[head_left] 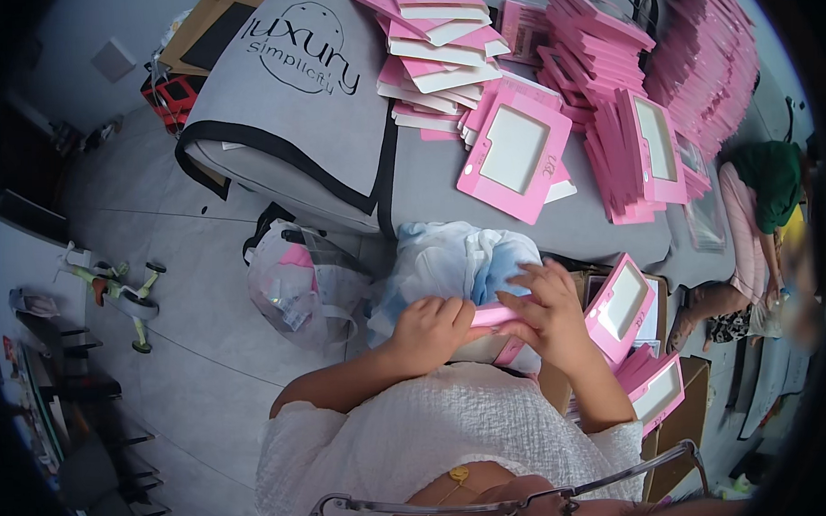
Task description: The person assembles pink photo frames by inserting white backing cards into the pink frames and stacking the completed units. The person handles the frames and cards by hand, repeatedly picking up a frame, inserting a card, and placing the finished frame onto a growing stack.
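Hands low, close together: left hand (431, 330) and right hand (550, 312), each grip clamped on one flat pink box (495, 315). Blue-white cloth bundle (459, 261) just behind; pink windowed boxes (516, 154) on grey counter (428, 180).

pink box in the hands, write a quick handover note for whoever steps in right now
Left hand and right hand: both grip one flat pink box, held close to the body.
Things: flat boxes stacked on the grey table; windowed boxes beside them, more in the carton at right.
Done: several boxes look assembled.
Left: the held box appears unfinished; big flat stacks remain.
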Demonstrator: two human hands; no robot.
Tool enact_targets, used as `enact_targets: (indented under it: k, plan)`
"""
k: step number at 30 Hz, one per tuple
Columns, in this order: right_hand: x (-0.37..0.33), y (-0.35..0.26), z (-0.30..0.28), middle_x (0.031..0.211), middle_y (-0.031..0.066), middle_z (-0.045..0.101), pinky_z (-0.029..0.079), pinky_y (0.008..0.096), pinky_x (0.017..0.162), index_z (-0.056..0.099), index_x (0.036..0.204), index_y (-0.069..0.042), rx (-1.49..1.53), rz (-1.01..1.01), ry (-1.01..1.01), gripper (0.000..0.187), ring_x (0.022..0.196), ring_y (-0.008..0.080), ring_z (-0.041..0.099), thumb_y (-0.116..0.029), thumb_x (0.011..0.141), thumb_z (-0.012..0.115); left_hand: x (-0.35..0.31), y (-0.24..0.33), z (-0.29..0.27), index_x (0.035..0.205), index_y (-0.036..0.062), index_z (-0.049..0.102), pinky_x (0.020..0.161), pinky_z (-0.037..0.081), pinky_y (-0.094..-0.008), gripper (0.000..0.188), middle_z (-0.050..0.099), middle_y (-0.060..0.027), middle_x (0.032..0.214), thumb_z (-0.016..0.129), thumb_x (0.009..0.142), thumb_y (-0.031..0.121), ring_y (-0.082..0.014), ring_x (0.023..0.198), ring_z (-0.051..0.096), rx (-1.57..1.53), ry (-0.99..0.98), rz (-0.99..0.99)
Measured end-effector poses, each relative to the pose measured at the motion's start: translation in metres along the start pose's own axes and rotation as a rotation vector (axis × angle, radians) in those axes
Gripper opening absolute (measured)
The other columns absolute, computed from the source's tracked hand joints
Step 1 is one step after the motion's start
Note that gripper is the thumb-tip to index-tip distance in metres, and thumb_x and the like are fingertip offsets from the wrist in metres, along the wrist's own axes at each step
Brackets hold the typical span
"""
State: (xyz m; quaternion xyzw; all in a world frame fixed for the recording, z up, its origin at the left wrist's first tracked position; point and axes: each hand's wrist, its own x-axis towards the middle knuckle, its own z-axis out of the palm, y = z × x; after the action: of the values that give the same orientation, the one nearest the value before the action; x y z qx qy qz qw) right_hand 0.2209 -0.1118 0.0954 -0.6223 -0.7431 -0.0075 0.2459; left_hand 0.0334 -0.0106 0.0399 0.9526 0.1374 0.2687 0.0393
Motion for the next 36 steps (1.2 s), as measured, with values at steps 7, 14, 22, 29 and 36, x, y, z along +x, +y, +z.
enact_targets:
  k: [7,14,22,29,36]
  plan:
    - [-0.035,0.022,0.005,0.094,0.0115,0.061,0.046,0.0364,0.075,0.065,0.1,-0.003,0.23,0.224,-0.213,0.037,0.086,0.0288,0.059,-0.03,0.076,0.069,0.0,-0.002,0.005,0.066,0.0094,0.05,0.046,0.045,-0.0274,0.044,0.047,-0.0015,0.056,0.071,0.073,0.047,-0.017,0.046,0.054,-0.063,-0.126,-0.026]
    - [-0.067,0.039,0.05,0.087,0.0081,0.065,0.048,0.031,0.074,0.057,0.111,-0.001,1.335,0.745,0.15,0.031,0.082,0.0175,0.062,-0.02,0.089,0.065,0.003,-0.005,-0.001,0.062,0.0084,0.052,0.046,0.046,-0.0304,0.044,0.053,-0.0043,0.055,0.072,0.073,0.047,-0.0199,0.048,0.058,-0.15,-0.129,-0.032]
    - [-0.082,0.017,0.101,0.113,0.0124,0.058,0.045,0.0299,0.088,0.047,0.117,-0.002,1.458,0.575,0.679,0.045,0.098,0.0174,0.058,-0.018,0.083,0.072,-0.007,-0.008,0.002,0.062,0.0099,0.053,0.045,0.044,-0.0302,0.043,0.05,-0.0024,0.056,0.073,0.069,0.047,-0.0191,0.046,0.055,-0.086,-0.029,-0.087]
    - [-0.063,0.005,0.093,0.121,0.0155,0.054,0.041,0.0313,0.094,0.055,0.1,-0.005,1.488,0.641,0.737,0.03,0.105,0.0178,0.052,-0.023,0.083,0.072,-0.007,-0.01,0.004,0.061,0.0098,0.052,0.045,0.044,-0.0297,0.045,0.049,-0.0032,0.056,0.074,0.069,0.048,-0.0193,0.046,0.055,-0.061,-0.041,-0.086]
    - [-0.074,0.023,0.101,0.121,0.0156,0.054,0.043,0.0307,0.088,0.055,0.09,-0.004,1.299,0.498,0.588,0.017,0.097,0.0157,0.054,-0.018,0.09,0.063,-0.008,-0.009,0.005,0.061,0.0092,0.052,0.045,0.045,-0.0301,0.046,0.048,-0.0033,0.056,0.074,0.07,0.049,-0.0199,0.046,0.054,-0.044,-0.039,-0.101]
